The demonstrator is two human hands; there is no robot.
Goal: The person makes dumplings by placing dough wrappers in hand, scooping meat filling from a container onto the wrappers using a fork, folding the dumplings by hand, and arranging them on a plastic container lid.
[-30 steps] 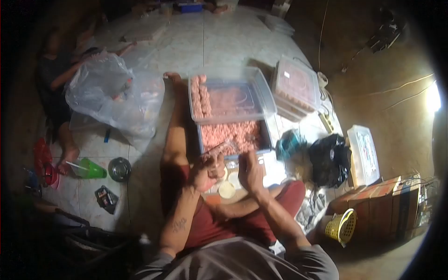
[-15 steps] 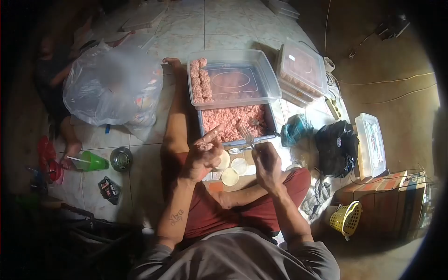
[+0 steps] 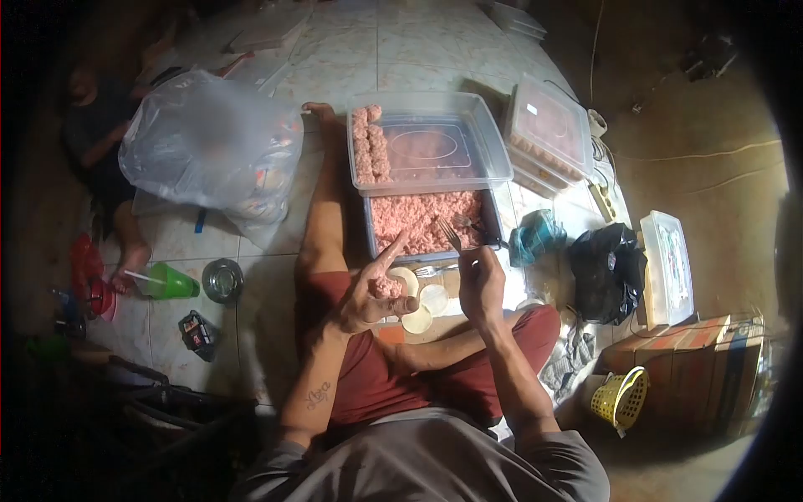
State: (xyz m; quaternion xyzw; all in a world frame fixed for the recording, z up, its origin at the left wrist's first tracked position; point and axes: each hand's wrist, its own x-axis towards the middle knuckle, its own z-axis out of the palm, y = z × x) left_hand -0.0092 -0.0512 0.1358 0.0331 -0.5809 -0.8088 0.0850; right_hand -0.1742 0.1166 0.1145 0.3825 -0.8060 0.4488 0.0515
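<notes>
A small ball of pink minced mixture (image 3: 387,288) rests in my left hand (image 3: 365,299), cradled in the palm with some fingers stretched out. My right hand (image 3: 482,283) is closed round the handle of a fork (image 3: 451,234), its tines pointing up and away from me. Beyond both hands lies a dark tub holding loose pink minced mixture (image 3: 422,219). A clear plastic box (image 3: 493,155) sits partly over that tub, with rows of shaped lumps (image 3: 370,151) along its left side. Pale round discs (image 3: 417,319) and another fork (image 3: 435,271) lie between my hands and the tub.
Lidded boxes (image 3: 548,125) are stacked at the right, near a black plastic bag (image 3: 608,272) and a yellow basket (image 3: 621,398). To the left stand a big clear bag (image 3: 209,159), a green cup (image 3: 174,281) and a glass ashtray (image 3: 222,280). Another person (image 3: 96,125) sits far left.
My left hand has turned and opened its fingers more, showing the ball in the palm. My right hand keeps the fork, now tilted more to the left. The whole view has shifted slightly.
</notes>
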